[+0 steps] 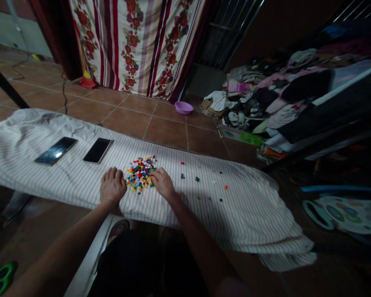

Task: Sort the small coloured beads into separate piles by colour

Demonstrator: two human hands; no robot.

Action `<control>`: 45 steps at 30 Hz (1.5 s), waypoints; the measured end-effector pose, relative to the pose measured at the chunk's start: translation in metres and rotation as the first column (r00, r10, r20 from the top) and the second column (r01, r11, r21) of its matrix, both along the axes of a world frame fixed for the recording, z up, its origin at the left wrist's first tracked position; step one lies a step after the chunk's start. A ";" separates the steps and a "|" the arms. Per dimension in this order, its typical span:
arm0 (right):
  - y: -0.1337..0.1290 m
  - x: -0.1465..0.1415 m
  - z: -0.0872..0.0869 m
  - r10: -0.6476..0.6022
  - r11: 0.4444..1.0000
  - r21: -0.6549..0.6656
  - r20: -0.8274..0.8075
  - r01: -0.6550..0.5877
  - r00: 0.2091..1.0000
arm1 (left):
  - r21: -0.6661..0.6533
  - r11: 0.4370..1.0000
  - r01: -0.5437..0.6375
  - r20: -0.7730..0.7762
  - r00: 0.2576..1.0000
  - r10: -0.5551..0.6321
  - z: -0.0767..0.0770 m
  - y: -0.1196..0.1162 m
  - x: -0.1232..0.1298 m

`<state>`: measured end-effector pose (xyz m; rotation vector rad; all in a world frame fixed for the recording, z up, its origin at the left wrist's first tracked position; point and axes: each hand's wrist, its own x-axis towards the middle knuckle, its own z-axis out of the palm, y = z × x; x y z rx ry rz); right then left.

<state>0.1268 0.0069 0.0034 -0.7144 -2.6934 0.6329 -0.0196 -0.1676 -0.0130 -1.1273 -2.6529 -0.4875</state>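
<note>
Now the right hand [162, 182] is at the right edge of the pile of small colourful pieces [140, 171], with its fingers bent close together; whether they pinch one piece, I cannot tell. The left hand [113, 185] lies flat beside the pile, on its left, fingers together, on the striped cloth [241, 218] which covers the bench. To the right of the right hand, some pieces are scattered apart, among them an orange one [226, 187]. Two phones [97, 150] lie farther left.
</note>
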 end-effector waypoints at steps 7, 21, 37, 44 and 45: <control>0.000 -0.026 0.002 -0.043 0.997 0.074 0.087 0.037 0.995 | 0.024 1.000 -0.008 -0.006 1.000 0.008 -0.003 0.001 -0.001; 0.033 -0.047 0.004 -0.044 0.996 0.077 -0.001 0.044 0.999 | 0.077 0.997 0.017 0.016 1.000 -0.018 -0.005 0.002 -0.001; 0.053 -0.092 0.001 -0.206 0.976 0.092 0.128 0.195 0.970 | 0.038 0.999 0.003 -0.062 0.998 0.000 -0.007 0.002 -0.001; 0.045 -0.082 0.004 -0.182 0.983 0.033 0.046 0.180 0.982 | 0.050 0.999 0.007 -0.064 0.998 -0.004 -0.006 0.000 -0.001; 0.044 -0.080 0.004 -0.183 0.983 0.027 0.036 0.182 0.982 | 0.041 0.999 0.009 -0.065 0.998 -0.006 -0.005 0.000 -0.001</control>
